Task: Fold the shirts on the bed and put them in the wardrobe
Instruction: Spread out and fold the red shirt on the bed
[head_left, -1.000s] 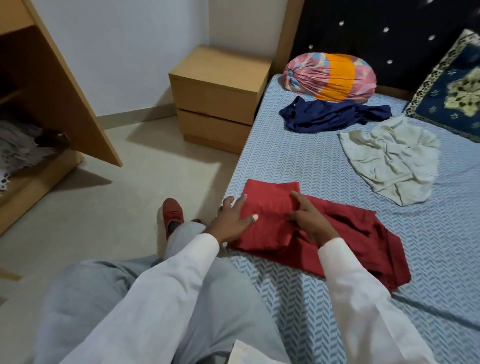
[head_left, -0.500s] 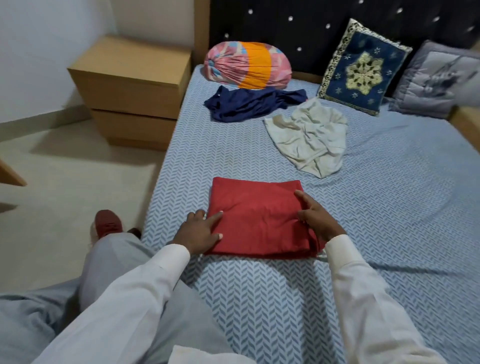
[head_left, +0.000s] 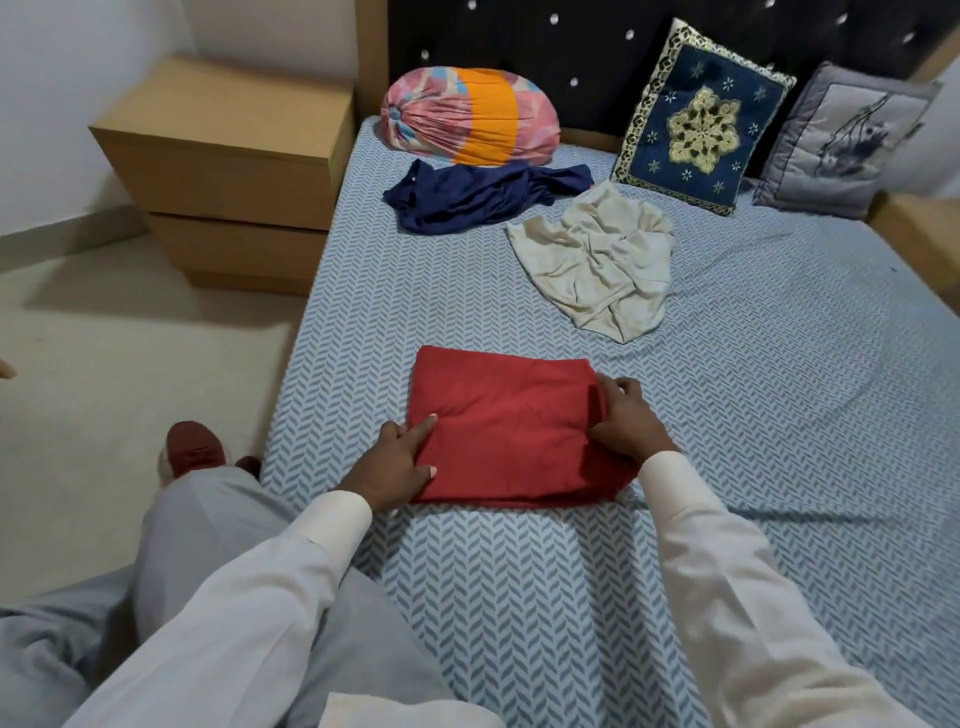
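A red shirt (head_left: 511, 426), folded into a flat rectangle, lies near the bed's left edge. My left hand (head_left: 397, 457) holds its left edge, thumb and a finger on top of the cloth. Fingers curled into the fabric, my right hand (head_left: 623, 415) grips the right edge. A crumpled navy shirt (head_left: 478, 195) and a crumpled cream shirt (head_left: 602, 260) lie further up the bed (head_left: 753, 415), apart from both hands. The wardrobe is out of view.
A pink and orange bolster (head_left: 470, 117), a blue patterned cushion (head_left: 698, 117) and a grey cushion (head_left: 841, 145) lean at the headboard. A wooden bedside cabinet (head_left: 223, 171) stands left of the bed. My knee and a red slipper (head_left: 195, 452) are by the bed's edge.
The red shirt went from half folded to a compact rectangle. My right hand's fingers have curled onto its right edge. The view swung right, away from the wardrobe.
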